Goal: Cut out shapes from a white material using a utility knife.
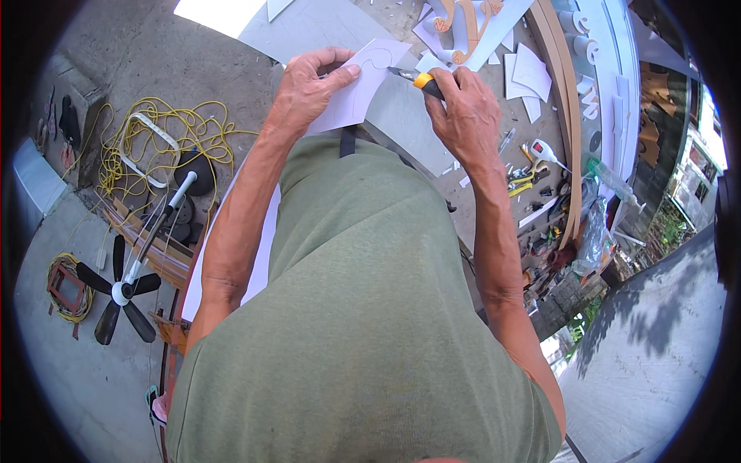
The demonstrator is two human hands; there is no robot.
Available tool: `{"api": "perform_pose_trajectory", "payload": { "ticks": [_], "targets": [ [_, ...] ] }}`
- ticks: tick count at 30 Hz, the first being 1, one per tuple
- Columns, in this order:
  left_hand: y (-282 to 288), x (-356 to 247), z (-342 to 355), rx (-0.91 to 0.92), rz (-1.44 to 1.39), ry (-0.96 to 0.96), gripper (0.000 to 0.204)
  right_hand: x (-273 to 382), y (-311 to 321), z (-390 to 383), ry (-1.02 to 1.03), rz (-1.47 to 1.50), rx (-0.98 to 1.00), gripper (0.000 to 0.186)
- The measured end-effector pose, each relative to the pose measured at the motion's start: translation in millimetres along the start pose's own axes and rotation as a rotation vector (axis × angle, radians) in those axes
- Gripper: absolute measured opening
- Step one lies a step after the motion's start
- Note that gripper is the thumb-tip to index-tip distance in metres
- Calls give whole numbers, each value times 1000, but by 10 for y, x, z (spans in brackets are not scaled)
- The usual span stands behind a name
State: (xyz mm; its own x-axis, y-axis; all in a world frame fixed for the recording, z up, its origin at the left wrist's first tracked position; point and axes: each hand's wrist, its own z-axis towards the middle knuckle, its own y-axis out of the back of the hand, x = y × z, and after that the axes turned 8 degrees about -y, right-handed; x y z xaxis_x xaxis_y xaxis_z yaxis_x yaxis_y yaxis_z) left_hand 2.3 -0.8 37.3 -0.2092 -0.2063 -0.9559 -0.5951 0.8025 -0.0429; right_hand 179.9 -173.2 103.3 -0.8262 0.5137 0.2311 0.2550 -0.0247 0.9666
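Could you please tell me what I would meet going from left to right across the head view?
Fan, left hand, white sheet, knife, right hand, brown strips.

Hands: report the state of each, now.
Left hand: closed, pinching the white sheet between thumb and fingers.
Right hand: closed, holding the yellow-and-black knife.

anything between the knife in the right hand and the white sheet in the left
Nothing visible does. The knife in the right hand points at the right edge of the white sheet held by the left hand; whether the tip touches it is unclear.
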Motion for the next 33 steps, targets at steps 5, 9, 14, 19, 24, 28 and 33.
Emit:
{"api": "perform_pose_trajectory", "payload": {
  "ticks": [5, 9, 14, 19, 24, 28, 33],
  "targets": [
    [-106, -112, -30, -45, -83, 45, 37, 88, 94, -57, -47, -97, -79, 24],
    [-120, -83, -6, -8, -89, 9, 39, 5, 137, -46, -77, -68, -26, 26],
    [-126, -124, -25, -5, 70, -102, 28, -114, 179, 41, 88, -123, -180, 32],
    [-111, -418, -147, -104, 310, -289, 20, -235, 268, 92, -113, 170, -283, 26],
    [-202, -362, -130, -220, -48, -172, 23, -24, 308, 50, -375, 769, -55, 40],
    [-219, -190, -68, -274, -233, -72, 25, 139, 218, -41, -453, 861, 97, 37],
    [-285, 27, 6, -297, -264, -2, 27, 167, -17, -110, -474, 743, 222, 35]
  ]
}}
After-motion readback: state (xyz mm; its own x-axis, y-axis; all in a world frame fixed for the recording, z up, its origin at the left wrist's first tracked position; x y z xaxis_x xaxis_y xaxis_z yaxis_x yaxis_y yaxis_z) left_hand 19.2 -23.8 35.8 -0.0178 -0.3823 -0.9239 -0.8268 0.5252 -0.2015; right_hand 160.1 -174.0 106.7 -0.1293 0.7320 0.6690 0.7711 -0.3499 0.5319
